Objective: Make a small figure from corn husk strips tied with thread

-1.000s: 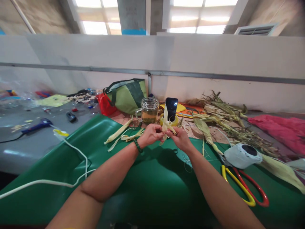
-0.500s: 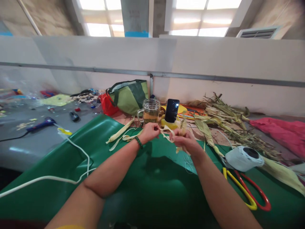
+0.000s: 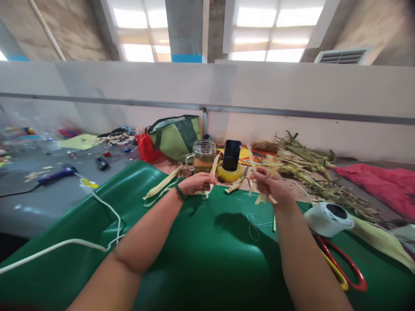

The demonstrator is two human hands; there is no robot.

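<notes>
My left hand (image 3: 194, 183) is closed on a pale corn husk strip (image 3: 212, 170) low over the green mat (image 3: 194, 250), beside several loose husk strips (image 3: 162, 185). My right hand (image 3: 270, 185) is raised to the right, fingers pinched round a bunch of thin husk strips (image 3: 261, 170); it is smeared by motion. A green bead bracelet sits on my left wrist. Between the hands, farther back, a glass mug (image 3: 202, 155) of tea and a black phone (image 3: 231, 154) propped in a yellow tape roll (image 3: 229, 173).
A heap of dried corn husks (image 3: 308, 166) lies at the back right. A white thread spool (image 3: 329, 218) and red-and-yellow scissors (image 3: 346, 270) lie at my right forearm. A white cable (image 3: 97, 203) crosses the mat's left. A green bag (image 3: 175, 136), a pink cloth (image 3: 382, 185) farther off.
My hands, joined on one husk a second ago, have pulled apart: the left dropped toward the mat with a strip, the right swung right and up with the other strips.
</notes>
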